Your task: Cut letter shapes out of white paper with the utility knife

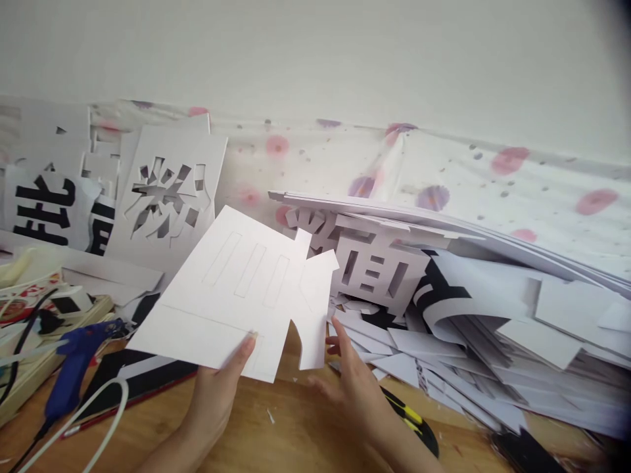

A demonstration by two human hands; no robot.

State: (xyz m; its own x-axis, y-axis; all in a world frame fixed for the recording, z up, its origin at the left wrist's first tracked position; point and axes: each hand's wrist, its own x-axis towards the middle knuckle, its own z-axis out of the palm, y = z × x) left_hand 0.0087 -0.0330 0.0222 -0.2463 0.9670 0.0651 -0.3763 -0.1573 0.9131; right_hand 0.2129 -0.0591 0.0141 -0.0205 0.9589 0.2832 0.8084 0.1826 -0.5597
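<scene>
- My left hand (pixel 221 378) pinches the white board (pixel 236 276), thumb on top — a flat, even grip suits it.
- My right hand (pixel 357 381), fingers apart beside it, should support the notched side.

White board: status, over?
Left grip holding white board, pencil lines facing up. Right grip open by its right edge, contact unclear. White scraps piled right.

A blue glue gun (pixel 71 371) sits left, and a sheet (pixel 444 161) (pink-and-purple flowered) lines the wall (pixel 315 52).
</scene>
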